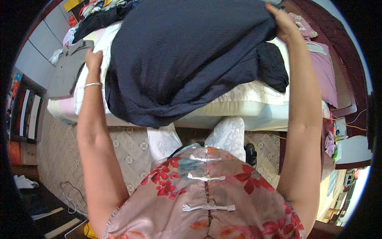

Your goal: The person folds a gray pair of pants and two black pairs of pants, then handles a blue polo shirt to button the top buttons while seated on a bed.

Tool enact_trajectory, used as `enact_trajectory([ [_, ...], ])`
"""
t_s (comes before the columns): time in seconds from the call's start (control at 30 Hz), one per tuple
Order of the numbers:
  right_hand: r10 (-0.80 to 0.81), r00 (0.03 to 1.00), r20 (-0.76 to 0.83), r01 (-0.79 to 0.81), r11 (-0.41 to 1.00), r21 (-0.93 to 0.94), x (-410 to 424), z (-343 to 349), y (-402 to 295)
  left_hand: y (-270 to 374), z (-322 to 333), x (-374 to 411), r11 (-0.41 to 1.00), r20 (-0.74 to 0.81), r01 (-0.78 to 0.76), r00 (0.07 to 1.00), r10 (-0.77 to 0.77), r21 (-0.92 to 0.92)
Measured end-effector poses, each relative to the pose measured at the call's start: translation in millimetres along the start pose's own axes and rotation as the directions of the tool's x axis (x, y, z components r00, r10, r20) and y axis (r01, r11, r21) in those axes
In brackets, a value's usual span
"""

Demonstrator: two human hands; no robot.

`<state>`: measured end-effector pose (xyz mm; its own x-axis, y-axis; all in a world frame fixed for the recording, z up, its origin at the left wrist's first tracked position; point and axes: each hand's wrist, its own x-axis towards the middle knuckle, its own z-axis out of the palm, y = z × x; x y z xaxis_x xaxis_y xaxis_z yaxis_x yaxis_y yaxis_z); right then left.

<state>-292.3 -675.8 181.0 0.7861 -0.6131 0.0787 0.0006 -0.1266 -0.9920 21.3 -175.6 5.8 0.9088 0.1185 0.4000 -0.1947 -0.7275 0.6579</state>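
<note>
A large dark navy cloth, apparently a garment point(185, 53), spreads over the bed in front of me. My right hand point(283, 25) grips its upper right edge, with the index finger reaching beyond the fabric. My left hand point(94, 59), a bracelet at the wrist, is beside the cloth's left side, over white bedding and close to a grey collared shirt point(66, 67). Its fingers are curled and mostly hidden; whether they hold anything cannot be told. Black fabric point(272, 67) lies under the right part of the navy cloth.
The bed's padded edge point(250, 109) runs across before my knees. A pink pillow point(322, 71) lies at its right end. More clothes point(98, 22) are heaped at the far left. A black shoe point(250, 154) and a loose cable point(70, 197) are on the patterned floor.
</note>
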Motion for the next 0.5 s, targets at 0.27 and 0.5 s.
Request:
enact_trajectory([
  [0.27, 0.464, 0.884, 0.048, -0.409, 0.721, 0.558, -55, 29, 217, 119, -4, -270, 0.643, 0.146, -0.439, 0.745, 0.650, -0.628],
  [0.5, 0.363, 0.915, 0.177, -0.404, 0.825, 0.395, -96, 20, 234, 116, 20, -335, 0.676, 0.290, -0.631, 0.613, 0.735, -0.380],
])
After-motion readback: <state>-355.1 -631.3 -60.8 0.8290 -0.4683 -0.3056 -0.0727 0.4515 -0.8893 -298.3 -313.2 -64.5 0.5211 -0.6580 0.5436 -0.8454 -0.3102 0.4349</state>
